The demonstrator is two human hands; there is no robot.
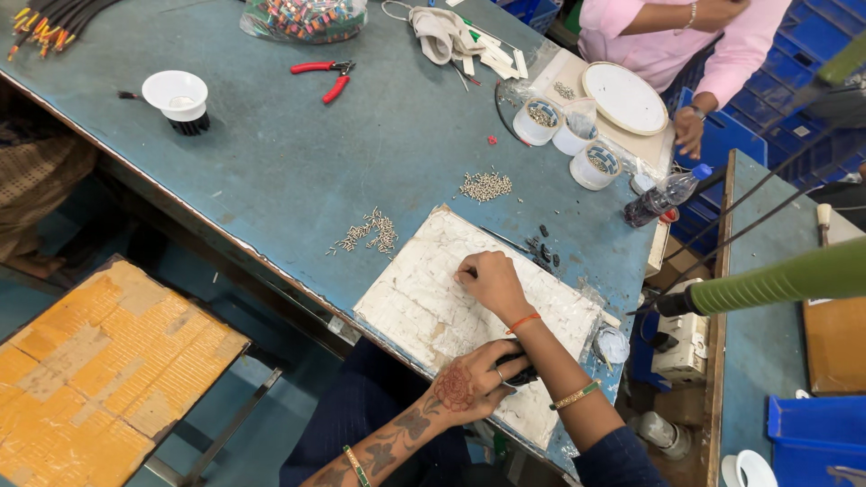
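A worn white board (424,307) lies at the near edge of the blue-grey table (298,171). My right hand (492,281) rests on the board with fingers curled and fingertips pressed together; anything between them is too small to see. An orange thread is tied round its wrist. My left hand (462,390), marked with henna, is closer to me at the board's near edge. It grips a small black object (520,373) that is partly hidden under my right forearm.
Piles of small metal parts (372,233) (485,186) and black bits (541,250) lie beyond the board. Farther off are red pliers (327,78), a white cup (177,94), small tubs (595,166), a bottle (663,196) and a person in pink (690,131). A green-handled tool (780,278) hangs at right.
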